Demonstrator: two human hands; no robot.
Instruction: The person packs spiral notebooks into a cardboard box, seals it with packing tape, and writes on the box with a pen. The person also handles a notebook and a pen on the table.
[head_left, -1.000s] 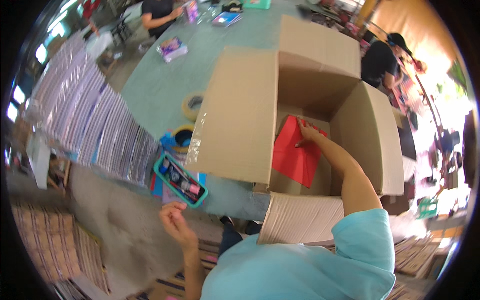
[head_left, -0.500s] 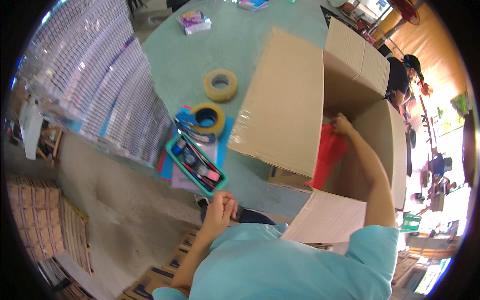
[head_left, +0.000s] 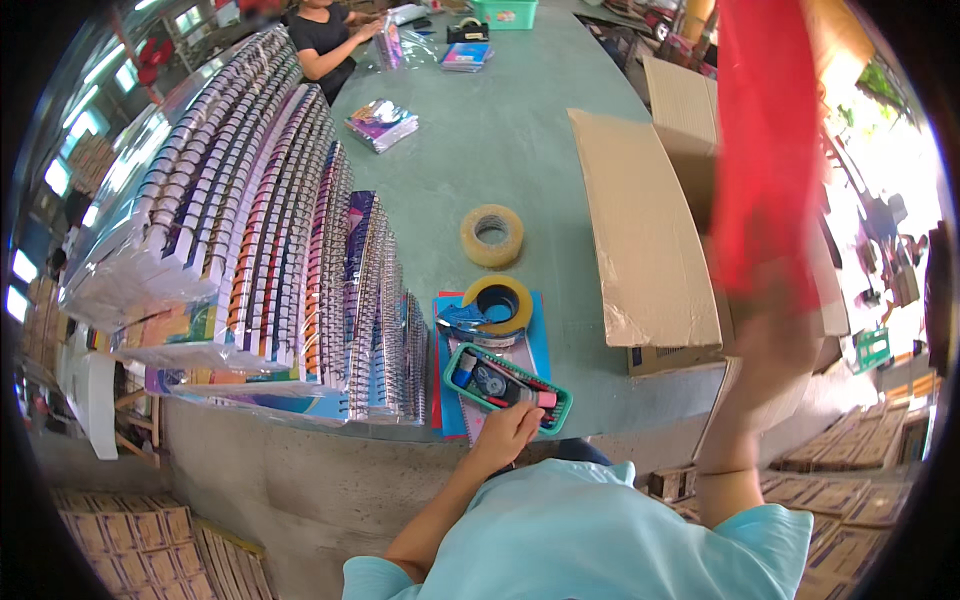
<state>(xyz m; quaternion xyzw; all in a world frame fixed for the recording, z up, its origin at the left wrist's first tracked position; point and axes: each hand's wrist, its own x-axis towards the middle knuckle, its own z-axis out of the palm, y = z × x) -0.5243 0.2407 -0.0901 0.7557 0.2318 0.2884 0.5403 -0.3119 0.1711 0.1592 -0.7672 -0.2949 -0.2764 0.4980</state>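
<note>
My right hand (head_left: 775, 325), smeared by motion, is raised in front of the open cardboard box (head_left: 650, 235). From its closed fingers a thin, limp red sheet (head_left: 765, 150) streams up past the box's right part; whether it is plastic or cloth I cannot tell. My left hand (head_left: 508, 437) is curled closed at the near edge of a green basket (head_left: 562, 408), and what its fingers hold, if anything, is hidden. Pens, a dark round item and a pink-ended piece lie in that basket. Just beyond it, a blue tape dispenser (head_left: 465, 318) rests beside a yellow tape roll (head_left: 520, 305).
Tall stacks of wrapped spiral notebooks (head_left: 270, 250) line the table's left side. Another tape roll (head_left: 492, 237) and a small notebook pack (head_left: 382, 124) lie on the green table (head_left: 540, 130). A co-worker (head_left: 325, 45) is at the far left. Cartons (head_left: 140, 535) stand on the floor.
My right hand has come up out of the box with the red sheet. The view has swung, bringing the co-worker at the far end into sight. My left hand stays by the basket.
</note>
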